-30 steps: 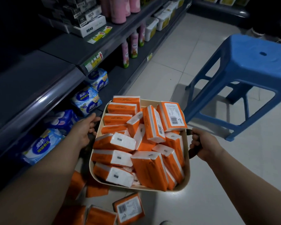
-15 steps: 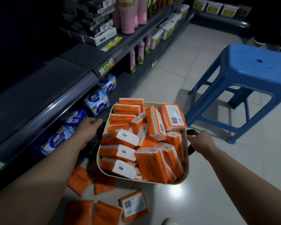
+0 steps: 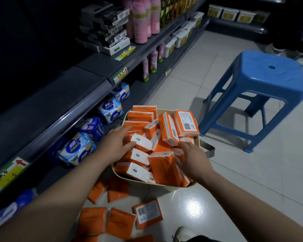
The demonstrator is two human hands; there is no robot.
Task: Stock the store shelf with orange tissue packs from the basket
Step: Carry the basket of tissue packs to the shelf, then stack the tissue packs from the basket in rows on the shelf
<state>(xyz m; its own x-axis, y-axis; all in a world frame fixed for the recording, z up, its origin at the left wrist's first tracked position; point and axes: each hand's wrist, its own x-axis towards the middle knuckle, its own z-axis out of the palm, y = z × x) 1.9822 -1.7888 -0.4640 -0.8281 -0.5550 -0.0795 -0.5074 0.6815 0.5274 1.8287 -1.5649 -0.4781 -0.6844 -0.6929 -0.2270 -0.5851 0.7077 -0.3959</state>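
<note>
A cream basket [image 3: 157, 183] sits on the floor beside the shelving, heaped with orange tissue packs [image 3: 164, 169] with white ends. My left hand [image 3: 115, 145] lies over the left side of the heap, fingers and thumb around one orange tissue pack [image 3: 142, 142]. Over the right side, my right hand [image 3: 193, 160] curls its blurred fingers onto the packs; whether it holds one is unclear. The basket's dark handle [image 3: 209, 151] hangs loose at the right rim. To the left runs a bare dark shelf [image 3: 59, 105].
Several loose orange packs [image 3: 147, 213] lie on the tiled floor in front of the basket. Blue-and-white packs [image 3: 77, 149] fill the bottom shelf. A blue plastic stool [image 3: 269, 75] stands to the right. Pink bottles and dark boxes sit on farther shelves. My shoe [image 3: 184, 233] shows at the bottom.
Both hands have let go of the basket's handles and moved inward onto the heap of packs. The right handle has dropped, and the basket now rests on the floor.
</note>
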